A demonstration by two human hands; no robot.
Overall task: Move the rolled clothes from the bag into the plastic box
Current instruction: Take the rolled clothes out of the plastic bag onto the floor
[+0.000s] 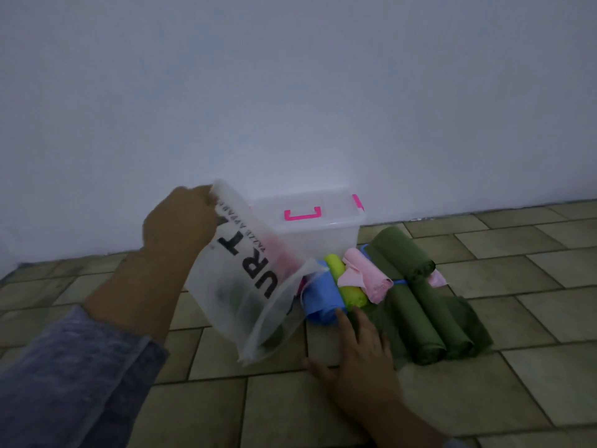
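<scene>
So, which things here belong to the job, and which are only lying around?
Belong to the job: bag, gripped by the left hand; plastic box, lid on; blue roll, lime roll, pink roll and green rolls, outside the bag; right hand, by the blue roll.
Only background: tiled floor; wall.

The left sleeve [74, 376] is soft blue-grey cloth with a mottled, heathered look, loose and creased, ending in a plain cuff partway along the forearm. The left hand [181, 218] and right hand [361, 354] are bare. A sliver of right sleeve [454, 443], similar blue-grey, shows at the bottom edge
</scene>
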